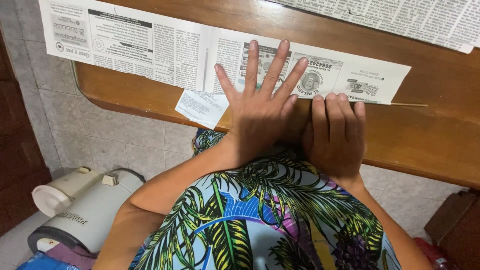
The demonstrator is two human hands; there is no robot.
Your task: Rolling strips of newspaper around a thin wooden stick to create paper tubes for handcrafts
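A single head-worn camera looks steeply down from the person's own eye level, over a leaf-patterned garment [250, 220] and onto the near edge of a wooden tabletop [430, 135]. The view faces forward and down, close enough that the left hand [260, 107] and the right hand [336, 135] sit just above the middle of the frame. A newspaper strip [165, 47] runs across the top, slanting slightly. Past the tabletop's edge on the left, the lens reaches tiled floor [105, 135] and a white appliance [85, 207] far below. No second view overlaps it.
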